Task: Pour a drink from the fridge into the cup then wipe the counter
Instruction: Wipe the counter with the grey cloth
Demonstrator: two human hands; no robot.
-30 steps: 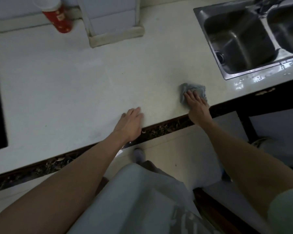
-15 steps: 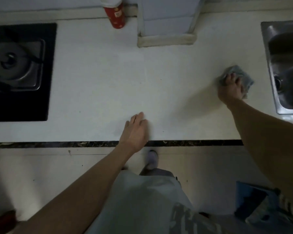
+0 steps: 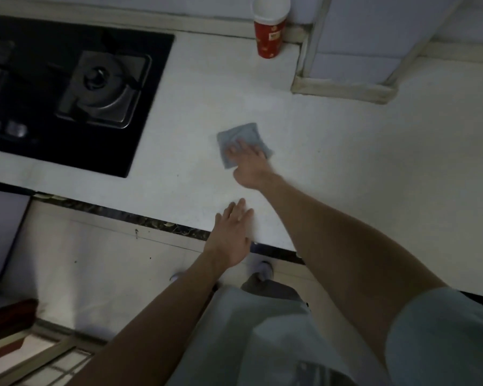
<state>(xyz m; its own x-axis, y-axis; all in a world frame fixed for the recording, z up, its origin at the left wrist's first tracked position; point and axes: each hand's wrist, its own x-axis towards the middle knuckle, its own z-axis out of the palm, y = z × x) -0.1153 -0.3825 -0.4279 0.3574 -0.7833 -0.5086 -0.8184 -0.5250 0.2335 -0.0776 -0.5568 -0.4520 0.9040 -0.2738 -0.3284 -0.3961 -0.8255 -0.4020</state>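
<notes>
At the middle of the counter [image 3: 346, 162], between the hob [image 3: 67, 93] and the tiled column [image 3: 360, 51], your right hand [image 3: 248, 165] presses the folded grey-blue cloth [image 3: 234, 135] flat. Your fingers lie straight on top of it, not curled round it, which spreads the pressure for wiping. Blur hides how far apart they are. Your left hand [image 3: 230, 235] rests palm-down at the front edge, fingers straight and close together, likely bracing your lean. The red cup [image 3: 269, 34] stands upright by the back wall, well apart from the cloth, so the sweep need not disturb it.
</notes>
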